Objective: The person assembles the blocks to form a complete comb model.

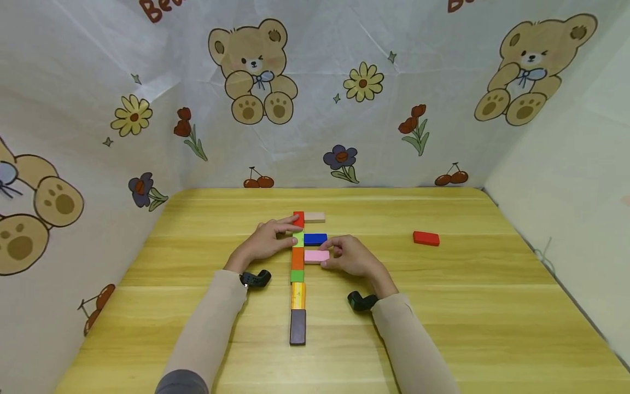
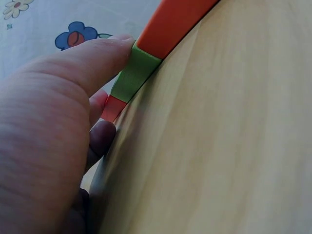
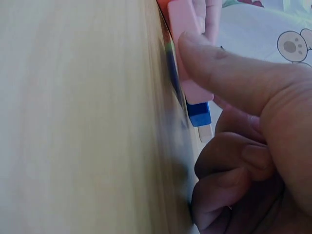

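A column of coloured rectangular blocks runs toward me in the head view, with short side rows on its right. My left hand rests at the column's upper part, fairly straight fingertips on the red block and the light green block; its thumb is at the green block's side in the left wrist view. Between thumb and fingers, my right hand pinches a pink block, whose left end meets the orange block. Beyond the pink one lie a blue block and a beige block.
Nearer me, the column continues with a small green block, a yellow block and a dark block. A loose red block lies to the right on the wooden table. A printed cloth hangs behind.
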Motion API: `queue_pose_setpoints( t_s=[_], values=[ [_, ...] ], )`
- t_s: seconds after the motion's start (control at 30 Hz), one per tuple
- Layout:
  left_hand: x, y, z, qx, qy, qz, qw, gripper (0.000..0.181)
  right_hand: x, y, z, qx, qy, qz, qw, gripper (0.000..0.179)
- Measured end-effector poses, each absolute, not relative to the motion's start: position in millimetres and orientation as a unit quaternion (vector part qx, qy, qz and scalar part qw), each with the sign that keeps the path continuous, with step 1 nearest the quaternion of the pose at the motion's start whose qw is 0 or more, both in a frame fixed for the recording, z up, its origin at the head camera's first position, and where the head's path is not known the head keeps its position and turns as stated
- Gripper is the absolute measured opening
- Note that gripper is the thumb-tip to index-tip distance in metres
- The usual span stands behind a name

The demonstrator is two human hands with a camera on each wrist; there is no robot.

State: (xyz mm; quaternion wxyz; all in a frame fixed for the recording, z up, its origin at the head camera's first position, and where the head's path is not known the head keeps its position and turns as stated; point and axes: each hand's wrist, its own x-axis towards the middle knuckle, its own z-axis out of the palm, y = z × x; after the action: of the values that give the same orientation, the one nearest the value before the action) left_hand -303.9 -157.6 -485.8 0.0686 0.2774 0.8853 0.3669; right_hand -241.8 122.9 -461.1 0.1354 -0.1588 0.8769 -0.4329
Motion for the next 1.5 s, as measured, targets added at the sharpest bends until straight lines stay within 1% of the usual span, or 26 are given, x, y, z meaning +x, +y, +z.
queue_pose_setpoints(
  t_s=[0.33, 1.0, 1.23, 1.4, 1.5],
  values=[
    [-307.9, -158.5, -478.8, 0.273, 0.888, 0.363, 0.069, 0.042, -245.1, 119.2, -456.2, -0.164, 0.892, -0.404, 0.118, 0.026],
    [-304.5, -158.4, -485.7, 0.267, 0.889, 0.365, 0.072, 0.040, -244.9, 120.2, -463.4, -0.178, 0.892, -0.396, 0.125, 0.030],
    [-303.3, -158.1, -485.8, 0.267, 0.886, 0.371, 0.075, 0.039, -243.4, 122.8, -463.4, -0.192, 0.881, -0.414, 0.125, 0.033],
    [-302.9, -157.3, -485.0, 0.271, 0.885, 0.372, 0.076, 0.040, -241.7, 128.6, -460.6, -0.184, 0.862, -0.452, 0.137, 0.037],
    [-302.9, -156.9, -484.3, 0.269, 0.885, 0.372, 0.073, 0.040, -241.4, 131.1, -458.2, -0.175, 0.854, -0.468, 0.144, 0.033]
  ],
)
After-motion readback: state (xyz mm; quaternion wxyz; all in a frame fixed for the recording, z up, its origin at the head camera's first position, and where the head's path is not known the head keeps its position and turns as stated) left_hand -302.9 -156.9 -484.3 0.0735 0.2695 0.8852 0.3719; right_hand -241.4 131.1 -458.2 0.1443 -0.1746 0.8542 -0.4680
